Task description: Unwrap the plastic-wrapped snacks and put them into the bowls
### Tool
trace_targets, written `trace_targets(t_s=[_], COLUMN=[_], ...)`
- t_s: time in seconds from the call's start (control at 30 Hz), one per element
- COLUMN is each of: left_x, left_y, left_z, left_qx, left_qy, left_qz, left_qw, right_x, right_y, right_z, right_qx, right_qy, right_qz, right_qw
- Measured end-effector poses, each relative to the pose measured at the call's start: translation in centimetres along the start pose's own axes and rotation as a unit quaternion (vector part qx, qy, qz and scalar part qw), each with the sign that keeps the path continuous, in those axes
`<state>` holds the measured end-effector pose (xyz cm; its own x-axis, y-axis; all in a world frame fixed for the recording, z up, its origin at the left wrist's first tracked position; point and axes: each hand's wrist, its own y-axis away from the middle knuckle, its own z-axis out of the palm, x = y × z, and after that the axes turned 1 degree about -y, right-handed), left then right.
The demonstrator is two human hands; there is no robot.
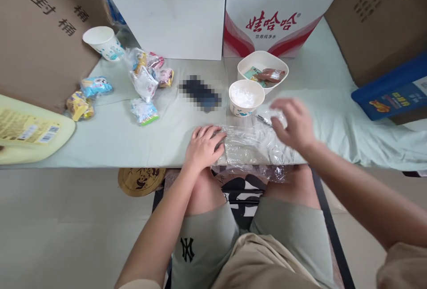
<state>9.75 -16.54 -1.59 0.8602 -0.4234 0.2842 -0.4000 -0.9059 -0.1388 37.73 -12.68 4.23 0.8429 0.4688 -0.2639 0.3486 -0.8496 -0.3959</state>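
Note:
A crumpled clear plastic bag [245,140] lies along the table's front edge, part of it hanging over. My left hand [204,146] rests palm down at the bag's left edge, fingers spread and pressing lightly on it. Slightly blurred, my right hand [295,122] hovers over the bag's right side, thumb and fingers apart with nothing between them. Beside its thumb is a thin dark metallic item [264,120], too small to name. A paper cup [245,110] holding clear crumpled plastic stands just beyond the bag. Behind it, a white bowl [245,69] contains small packets.
Wrapped snacks [145,82] lie on the left, near a tilted paper cup [108,46]. A pixelated dark object [200,93] lies mid-table. White boxes [173,18] line the back. A yellow jug [33,131] is far left; a blue package [393,86] is right.

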Motion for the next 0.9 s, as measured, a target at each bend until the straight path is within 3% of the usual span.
trace_targets(t_s=[0.07,0.1,0.23,0.43,0.73,0.9], left_x=[-0.1,-0.1,-0.1,-0.1,-0.6,-0.5], left_y=[0.0,0.0,-0.1,-0.1,-0.2,-0.4], left_z=[0.1,0.2,0.3,0.2,0.4,0.3], left_qx=[0.005,0.007,-0.005,-0.020,-0.020,-0.015], left_qy=[-0.004,-0.007,-0.017,-0.006,-0.020,-0.027], left_qz=[0.006,0.009,0.008,-0.002,0.002,0.007], left_qw=[1.000,1.000,1.000,1.000,1.000,1.000], right_x=[-1.4,-1.6,-0.1,3.1,1.6,1.6], right_y=[3.5,4.8,7.4,8.0,8.2,8.2], right_z=[0.7,1.1,2.7,2.9,3.8,3.8], right_qx=[-0.089,-0.111,-0.097,-0.092,-0.083,-0.089], right_qy=[-0.061,-0.074,-0.066,-0.075,-0.008,0.025], right_qz=[-0.105,-0.122,-0.054,0.057,0.030,0.049], right_qw=[0.989,0.983,0.992,0.991,0.996,0.994])
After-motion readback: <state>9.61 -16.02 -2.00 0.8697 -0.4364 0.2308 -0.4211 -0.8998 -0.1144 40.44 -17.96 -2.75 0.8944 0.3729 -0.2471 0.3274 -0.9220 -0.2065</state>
